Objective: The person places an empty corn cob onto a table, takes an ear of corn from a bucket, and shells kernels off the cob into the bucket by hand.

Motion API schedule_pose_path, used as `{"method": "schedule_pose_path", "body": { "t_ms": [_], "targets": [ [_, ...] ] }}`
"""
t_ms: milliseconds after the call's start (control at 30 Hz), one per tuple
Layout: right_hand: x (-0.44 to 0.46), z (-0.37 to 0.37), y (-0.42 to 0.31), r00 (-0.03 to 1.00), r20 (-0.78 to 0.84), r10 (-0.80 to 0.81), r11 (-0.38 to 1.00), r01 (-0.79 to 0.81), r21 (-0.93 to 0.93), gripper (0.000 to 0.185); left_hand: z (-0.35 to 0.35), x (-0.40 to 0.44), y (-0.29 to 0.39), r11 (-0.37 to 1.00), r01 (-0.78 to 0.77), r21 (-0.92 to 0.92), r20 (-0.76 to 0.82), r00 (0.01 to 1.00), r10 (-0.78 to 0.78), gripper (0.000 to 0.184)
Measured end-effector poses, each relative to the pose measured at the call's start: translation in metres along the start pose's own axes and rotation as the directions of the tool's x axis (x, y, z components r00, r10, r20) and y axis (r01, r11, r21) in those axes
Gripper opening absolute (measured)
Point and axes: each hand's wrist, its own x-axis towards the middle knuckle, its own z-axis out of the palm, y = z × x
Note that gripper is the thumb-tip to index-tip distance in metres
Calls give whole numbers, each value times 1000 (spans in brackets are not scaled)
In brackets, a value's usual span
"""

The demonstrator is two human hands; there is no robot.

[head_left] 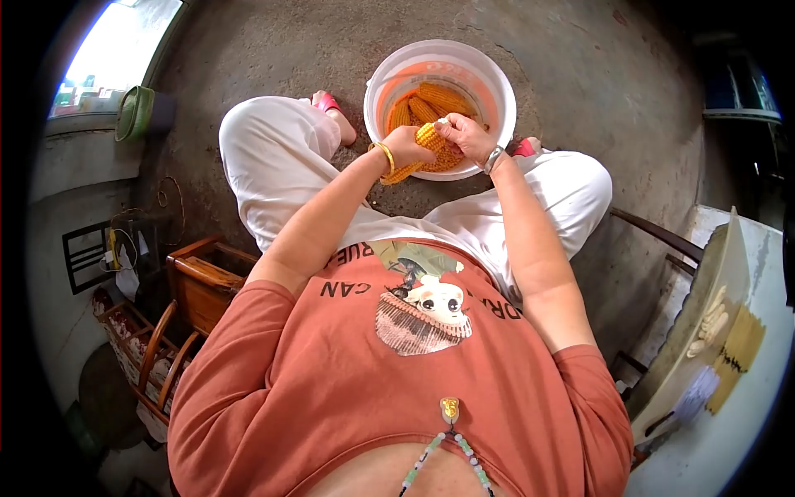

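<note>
A yellow corn cob (428, 135) is held over the near part of a white plastic bucket (504, 99). My left hand (406, 147) wraps round its lower part, and the cob's end sticks out below the hand. At the cob's upper end, my right hand (468, 139) is closed with the fingers pressed against the kernels. Several more corn cobs (443, 98) lie inside the bucket. Loose kernels (445, 157) show below my hands in the bucket, partly hidden by them.
The bucket stands on a concrete floor (281, 50) between my knees. On the left are a wooden cabinet (203, 286) and a chair with curved wooden arms (157, 348). To the right stands a light table (712, 331) with papers and other items. A green basin (132, 113) is by the window.
</note>
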Motion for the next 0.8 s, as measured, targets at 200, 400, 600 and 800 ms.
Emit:
{"method": "schedule_pose_path", "body": {
  "t_ms": [200,400,600,800],
  "targets": [
    [10,11,16,951,-210,-225,939,154,-309,44,4,7,-6,996,-3,87,-36,999,7,43],
    [9,17,9,911,-342,-230,891,56,-451,58,5,7,-3,993,-52,105,-62,996,59,47],
    [10,7,9,951,-274,-140,966,71,-247,55,-1,2,-7,995,-96,-5,-91,991,95,48],
    [-1,8,-5,993,-93,-79,993,70,-97,42,-4,-2,-5,993,-75,-93,-49,996,71,44]
  ]
}}
